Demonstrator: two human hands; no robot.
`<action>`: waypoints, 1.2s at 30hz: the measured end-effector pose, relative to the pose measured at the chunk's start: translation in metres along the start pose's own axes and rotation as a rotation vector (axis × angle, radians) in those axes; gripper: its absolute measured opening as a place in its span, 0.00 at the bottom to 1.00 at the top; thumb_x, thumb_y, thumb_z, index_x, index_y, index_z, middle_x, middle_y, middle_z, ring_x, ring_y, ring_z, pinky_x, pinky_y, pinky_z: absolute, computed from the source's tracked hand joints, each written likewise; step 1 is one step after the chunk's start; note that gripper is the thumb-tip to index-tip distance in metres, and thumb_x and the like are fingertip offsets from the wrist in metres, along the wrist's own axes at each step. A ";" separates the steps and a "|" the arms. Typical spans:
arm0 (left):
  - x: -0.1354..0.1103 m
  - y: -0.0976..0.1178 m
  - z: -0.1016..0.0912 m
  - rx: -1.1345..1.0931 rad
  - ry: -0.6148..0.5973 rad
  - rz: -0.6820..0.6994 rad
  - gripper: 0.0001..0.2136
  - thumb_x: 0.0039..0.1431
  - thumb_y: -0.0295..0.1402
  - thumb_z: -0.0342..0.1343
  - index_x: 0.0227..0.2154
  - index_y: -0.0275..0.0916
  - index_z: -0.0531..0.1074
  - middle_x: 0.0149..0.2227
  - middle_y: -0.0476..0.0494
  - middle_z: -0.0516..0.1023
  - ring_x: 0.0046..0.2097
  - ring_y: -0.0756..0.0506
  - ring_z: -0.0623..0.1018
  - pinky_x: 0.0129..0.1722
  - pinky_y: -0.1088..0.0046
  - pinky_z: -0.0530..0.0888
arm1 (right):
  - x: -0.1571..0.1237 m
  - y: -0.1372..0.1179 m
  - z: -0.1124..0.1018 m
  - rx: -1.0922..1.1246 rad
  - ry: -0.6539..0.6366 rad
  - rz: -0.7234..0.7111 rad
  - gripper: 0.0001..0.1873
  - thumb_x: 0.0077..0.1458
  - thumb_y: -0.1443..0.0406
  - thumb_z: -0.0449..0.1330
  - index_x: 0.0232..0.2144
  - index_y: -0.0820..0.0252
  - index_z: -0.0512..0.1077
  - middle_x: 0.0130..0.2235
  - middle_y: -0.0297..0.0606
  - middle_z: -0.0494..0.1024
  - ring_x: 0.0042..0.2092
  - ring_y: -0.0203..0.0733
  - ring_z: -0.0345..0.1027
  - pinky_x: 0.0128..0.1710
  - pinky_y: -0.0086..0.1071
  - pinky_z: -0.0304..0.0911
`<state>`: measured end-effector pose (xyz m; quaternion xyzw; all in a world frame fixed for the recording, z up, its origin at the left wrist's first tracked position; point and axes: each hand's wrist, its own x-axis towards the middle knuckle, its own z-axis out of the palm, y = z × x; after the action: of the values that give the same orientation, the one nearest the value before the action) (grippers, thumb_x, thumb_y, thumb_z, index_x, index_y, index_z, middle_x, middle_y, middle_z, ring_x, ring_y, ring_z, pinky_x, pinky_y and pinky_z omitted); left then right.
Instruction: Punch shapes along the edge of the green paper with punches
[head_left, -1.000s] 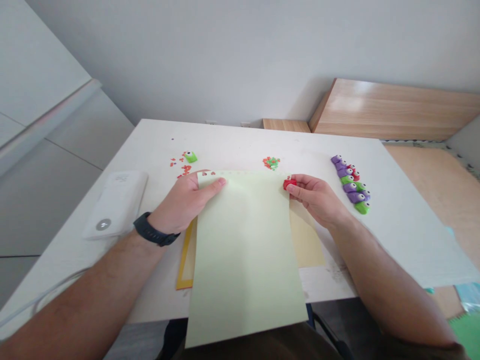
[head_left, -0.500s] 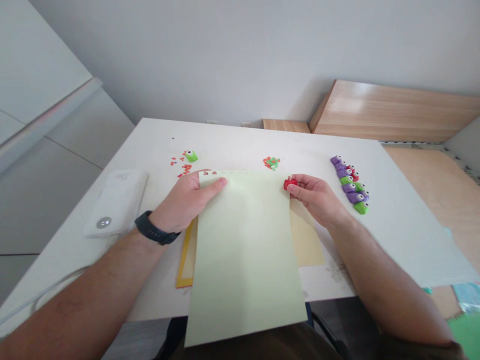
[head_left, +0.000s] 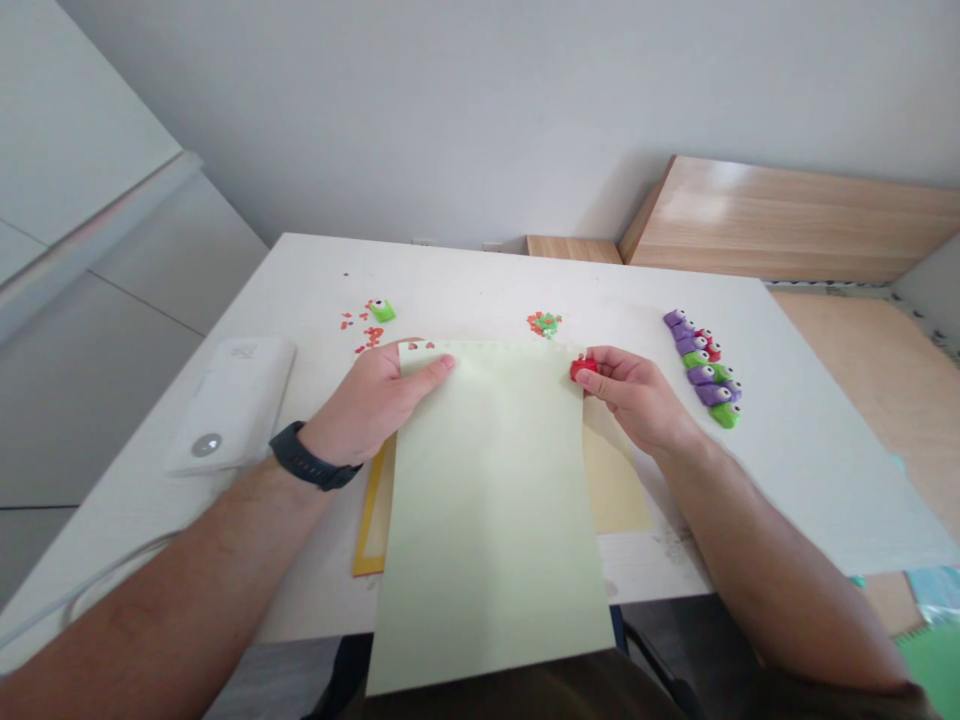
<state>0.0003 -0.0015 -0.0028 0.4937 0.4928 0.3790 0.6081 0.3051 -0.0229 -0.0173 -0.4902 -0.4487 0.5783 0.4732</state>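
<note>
A pale green sheet of paper (head_left: 487, 510) lies in front of me, its near end hanging over the table edge. My left hand (head_left: 371, 400) grips its top left corner, thumb on top. My right hand (head_left: 634, 392) pinches a small red paper punch (head_left: 582, 369) against the sheet's top right corner. A row of punched holes runs along the sheet's top edge. Under the sheet lie a tan sheet (head_left: 619, 480) and an orange sheet (head_left: 373, 520).
A row of purple, green and red punches (head_left: 703, 368) sits to the right. A green punch (head_left: 382, 310) with red scraps lies far left, and a pile of green and red scraps (head_left: 544, 323) at the middle. A white device (head_left: 236, 400) rests on the left of the white table (head_left: 465, 280).
My right hand and the red punch have shifted very slightly right along the sheet's top corner. The left hand holds still.
</note>
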 end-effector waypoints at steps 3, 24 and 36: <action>0.000 0.001 0.000 0.016 -0.001 0.014 0.21 0.52 0.43 0.69 0.47 0.41 0.80 0.44 0.41 0.85 0.43 0.35 0.83 0.42 0.58 0.82 | 0.000 0.001 0.001 -0.004 0.000 -0.012 0.14 0.49 0.61 0.75 0.38 0.57 0.79 0.37 0.34 0.80 0.37 0.38 0.69 0.40 0.34 0.61; -0.001 0.003 0.002 0.089 0.010 0.022 0.15 0.56 0.42 0.66 0.44 0.41 0.79 0.41 0.43 0.85 0.39 0.38 0.84 0.41 0.58 0.83 | 0.007 0.007 0.005 -0.008 0.038 -0.009 0.17 0.43 0.60 0.77 0.34 0.58 0.78 0.33 0.32 0.78 0.34 0.35 0.66 0.38 0.33 0.59; 0.000 0.000 0.001 0.065 0.016 0.007 0.23 0.57 0.45 0.65 0.52 0.40 0.78 0.46 0.40 0.85 0.44 0.36 0.84 0.43 0.59 0.82 | 0.004 0.005 0.000 0.068 -0.027 0.018 0.14 0.52 0.60 0.73 0.40 0.57 0.78 0.36 0.34 0.78 0.35 0.36 0.68 0.38 0.33 0.61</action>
<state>0.0012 -0.0015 -0.0033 0.5119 0.5082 0.3688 0.5862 0.3046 -0.0195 -0.0233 -0.4699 -0.4307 0.6043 0.4781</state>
